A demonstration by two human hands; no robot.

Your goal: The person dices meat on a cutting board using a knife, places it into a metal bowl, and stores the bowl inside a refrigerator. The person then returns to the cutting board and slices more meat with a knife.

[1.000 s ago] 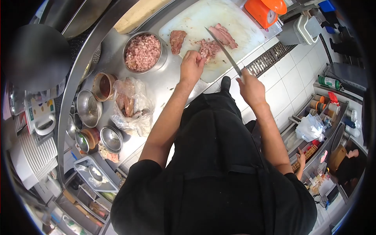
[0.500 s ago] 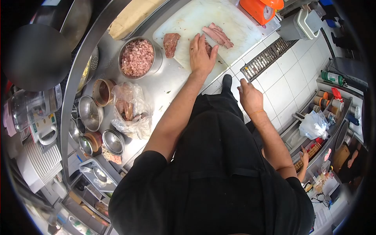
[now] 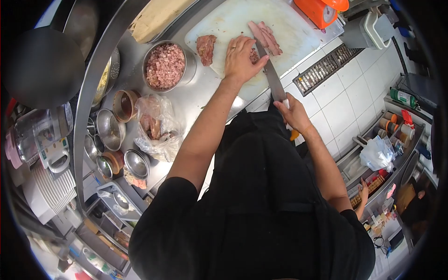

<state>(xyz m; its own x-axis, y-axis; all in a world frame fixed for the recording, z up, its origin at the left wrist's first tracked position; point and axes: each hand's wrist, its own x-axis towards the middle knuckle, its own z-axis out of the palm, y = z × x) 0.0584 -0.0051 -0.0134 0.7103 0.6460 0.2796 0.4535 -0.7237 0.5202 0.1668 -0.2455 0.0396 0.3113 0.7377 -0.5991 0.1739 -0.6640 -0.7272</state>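
Note:
My left hand [image 3: 241, 63] rests over a piece of meat [image 3: 254, 56] on the white cutting board [image 3: 294, 37], fingers on top and thumb at its near side. Much of that piece is hidden under the hand. My right hand [image 3: 295, 113] is closed around the white handle of a kitchen knife [image 3: 273, 79]. Its long blade points away from me, the tip lying between the held piece and several sliced meat strips [image 3: 266, 38]. A darker browned chunk of meat [image 3: 206, 49] lies left of my left hand. Diced pink meat [image 3: 165, 66] fills a steel bowl [image 3: 189, 74] beside the board.
A plastic bag with meat [image 3: 157, 128] and several bowls [image 3: 110, 129] stand on the steel counter [image 3: 196, 100]. An orange scale [image 3: 322, 15] sits at the board's far right. A floor drain [image 3: 326, 70] and bin [image 3: 368, 32] are on the right. Another person's hand [image 3: 363, 190] shows lower right.
The knife has come into view in my right hand, its blade now beside the piece under my left hand. My left hand's fingers have curled in more. The view has shifted slightly.

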